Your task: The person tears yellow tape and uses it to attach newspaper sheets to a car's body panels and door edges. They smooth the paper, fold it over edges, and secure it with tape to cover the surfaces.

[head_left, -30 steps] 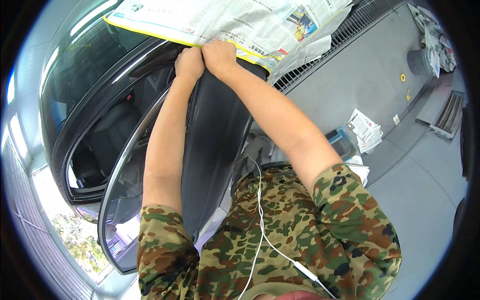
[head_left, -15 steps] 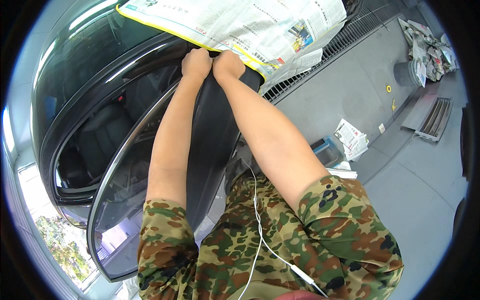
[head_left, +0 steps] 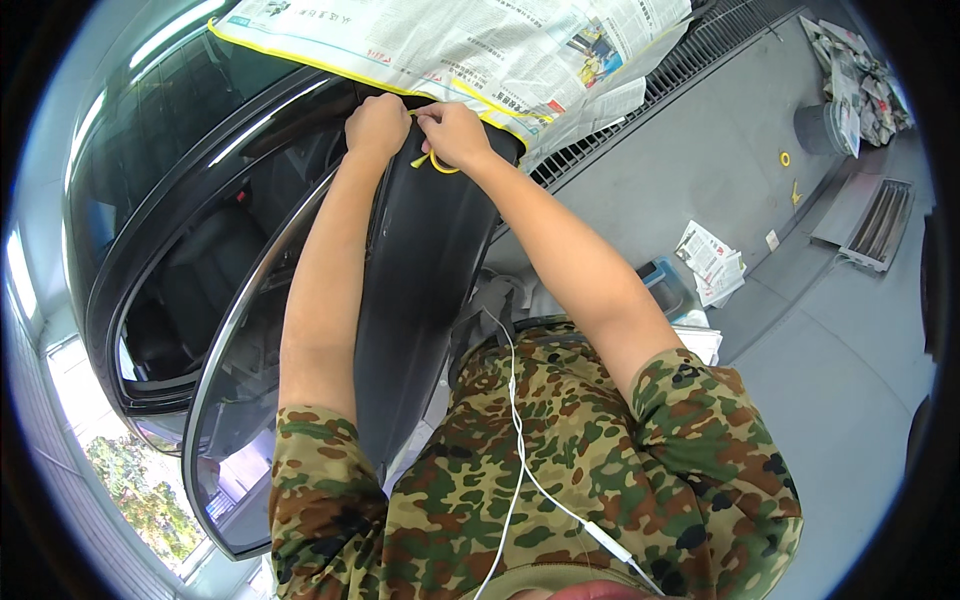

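My left hand (head_left: 378, 128) is closed at the gap between the car body and the open black car door (head_left: 415, 250). A short yellow strip shows between its fingertips and those of my right hand (head_left: 455, 135). That right hand is closed too, and part of a yellow ring of masking tape (head_left: 443, 166) with a loose tail hangs below its fingers. Just beyond both hands, newspaper sheets (head_left: 480, 50) cover the front of the car, their near edge bordered by yellow tape (head_left: 310, 58). The fingertips of my left hand are partly hidden.
The door's window glass (head_left: 240, 430) stands at my left, beside the dark car cabin (head_left: 190, 290). Rightward on the grey floor lie loose printed sheets (head_left: 712, 262), a blue-edged box (head_left: 665, 285), another yellow tape roll (head_left: 785, 158), and a grey bucket (head_left: 822, 130) beside crumpled newspaper (head_left: 865, 85).
My hands have moved slightly apart, the left one leftward. The right hand has turned, and the yellow tape ring now shows beneath it.
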{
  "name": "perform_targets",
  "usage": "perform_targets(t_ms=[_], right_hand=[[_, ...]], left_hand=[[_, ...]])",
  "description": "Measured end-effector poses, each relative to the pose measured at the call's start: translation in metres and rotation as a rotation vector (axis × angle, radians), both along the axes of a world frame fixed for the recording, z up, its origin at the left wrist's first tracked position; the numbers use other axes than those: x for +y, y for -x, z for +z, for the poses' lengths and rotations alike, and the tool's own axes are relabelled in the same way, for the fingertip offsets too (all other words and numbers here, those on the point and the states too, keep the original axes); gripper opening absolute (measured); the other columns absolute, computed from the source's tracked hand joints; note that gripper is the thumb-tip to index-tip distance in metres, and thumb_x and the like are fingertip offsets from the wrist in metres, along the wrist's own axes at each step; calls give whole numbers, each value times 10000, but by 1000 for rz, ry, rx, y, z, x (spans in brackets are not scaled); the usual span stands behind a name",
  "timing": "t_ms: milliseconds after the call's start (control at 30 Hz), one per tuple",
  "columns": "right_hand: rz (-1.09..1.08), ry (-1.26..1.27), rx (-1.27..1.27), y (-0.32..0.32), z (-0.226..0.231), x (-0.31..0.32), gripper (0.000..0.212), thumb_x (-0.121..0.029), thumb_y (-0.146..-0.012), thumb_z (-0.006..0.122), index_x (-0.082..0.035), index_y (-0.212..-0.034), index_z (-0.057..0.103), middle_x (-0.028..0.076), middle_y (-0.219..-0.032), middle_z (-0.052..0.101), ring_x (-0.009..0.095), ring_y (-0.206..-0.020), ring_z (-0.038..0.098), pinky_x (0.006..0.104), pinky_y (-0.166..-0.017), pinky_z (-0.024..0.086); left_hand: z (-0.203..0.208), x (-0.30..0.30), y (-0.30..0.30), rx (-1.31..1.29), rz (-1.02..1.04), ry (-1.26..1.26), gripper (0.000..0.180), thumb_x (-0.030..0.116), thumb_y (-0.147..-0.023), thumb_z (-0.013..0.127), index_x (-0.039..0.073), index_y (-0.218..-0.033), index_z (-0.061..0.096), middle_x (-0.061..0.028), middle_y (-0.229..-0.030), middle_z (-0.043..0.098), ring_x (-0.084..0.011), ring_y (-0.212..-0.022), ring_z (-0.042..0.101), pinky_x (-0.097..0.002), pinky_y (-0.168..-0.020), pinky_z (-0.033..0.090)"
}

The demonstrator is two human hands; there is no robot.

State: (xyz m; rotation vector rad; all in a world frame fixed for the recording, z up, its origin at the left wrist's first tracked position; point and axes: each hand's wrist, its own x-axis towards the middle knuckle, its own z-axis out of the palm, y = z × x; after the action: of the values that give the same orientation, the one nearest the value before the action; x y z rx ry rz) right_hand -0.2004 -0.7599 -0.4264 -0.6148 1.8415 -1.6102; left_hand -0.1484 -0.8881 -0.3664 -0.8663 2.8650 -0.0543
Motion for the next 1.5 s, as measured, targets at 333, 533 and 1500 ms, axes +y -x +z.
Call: perform_targets(t_ms=[333, 533, 1500], right_hand=[[174, -150, -101, 22, 11, -17, 305, -85, -904, 530, 5, -1144, 694, 103, -761, 732, 150, -656, 706, 285, -665, 523], [281, -193, -5, 30, 9, -19, 295, -99, -896, 549, -2, -1131, 698, 103, -824, 748, 168, -692, 742, 299, -729, 546], [144, -246, 888, 22, -3, -27, 146, -199, -863, 621, -128, -893, 744, 136, -797, 731, 314, -762, 725, 440, -659, 554]], left_hand=[[7, -2, -3, -42, 47, -75, 228, 260, -918, 601, 131, -983, 777, -145, -997, 746, -342, -947, 714, -456, -832, 565], [6, -3, -4, -32, 50, -81, 235, 269, -926, 596, 134, -1004, 772, -146, -1003, 743, -342, -960, 710, -455, -845, 560], [22, -8, -25, 93, -85, -140, 181, 154, -876, 652, 73, -984, 772, -217, -927, 715, -401, -887, 692, -471, -831, 555]])
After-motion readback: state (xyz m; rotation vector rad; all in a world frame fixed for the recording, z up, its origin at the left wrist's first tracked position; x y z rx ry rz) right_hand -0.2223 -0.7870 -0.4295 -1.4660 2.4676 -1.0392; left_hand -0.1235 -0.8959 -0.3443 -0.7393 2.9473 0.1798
